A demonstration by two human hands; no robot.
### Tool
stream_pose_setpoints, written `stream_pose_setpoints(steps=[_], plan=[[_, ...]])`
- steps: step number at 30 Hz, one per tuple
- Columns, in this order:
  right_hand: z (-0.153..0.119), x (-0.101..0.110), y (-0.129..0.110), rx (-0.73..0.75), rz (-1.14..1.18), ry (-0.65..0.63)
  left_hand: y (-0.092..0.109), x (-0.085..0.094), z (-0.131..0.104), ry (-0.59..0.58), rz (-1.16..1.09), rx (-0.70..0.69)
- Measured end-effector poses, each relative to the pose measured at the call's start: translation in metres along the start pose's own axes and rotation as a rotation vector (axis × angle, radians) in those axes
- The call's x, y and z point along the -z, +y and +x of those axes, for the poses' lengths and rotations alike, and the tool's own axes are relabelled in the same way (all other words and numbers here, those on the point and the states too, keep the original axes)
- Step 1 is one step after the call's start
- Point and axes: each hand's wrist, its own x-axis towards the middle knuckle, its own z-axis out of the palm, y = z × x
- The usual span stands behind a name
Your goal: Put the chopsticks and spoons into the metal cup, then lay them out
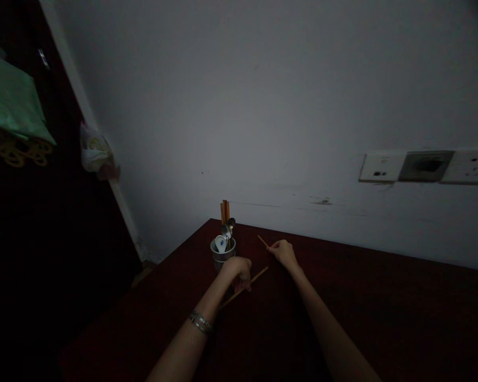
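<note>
My left hand (241, 271), with a bracelet on its wrist, is closed on a wooden chopstick (259, 274) that slants across in front of the fingers. To its right, my right hand (281, 251) pinches a second chopstick (262, 241), whose far end points up and left; the rest of it is hidden by the hand. Just beyond my left hand stands a metal utensil cup (219, 256). It holds several upright chopsticks (225, 211), a white ceramic spoon (220, 243) with a blue mark, and metal spoons (225, 232).
The dark red table (382, 297) meets a pale wall (263, 106) at the back. Wall sockets (383, 167) sit on the right. At the left are a dark door (56, 239), a hanging plastic bag (95, 151) and a green cloth (11, 98).
</note>
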Motion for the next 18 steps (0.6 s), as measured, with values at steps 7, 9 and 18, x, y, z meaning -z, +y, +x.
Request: stream_pose_setpoints(steps=[7,9,18], plan=[[-0.006,-0.011,-0.003,0.057,-0.104,-0.003,0.004,-0.002,-0.003,0.051,0.048,0.007],[-0.009,-0.011,-0.005,0.080,-0.143,0.004,0.006,-0.003,-0.004,0.054,0.053,0.029],[-0.014,-0.009,-0.007,0.150,-0.191,0.019,0.012,-0.005,-0.008,0.156,0.087,-0.006]])
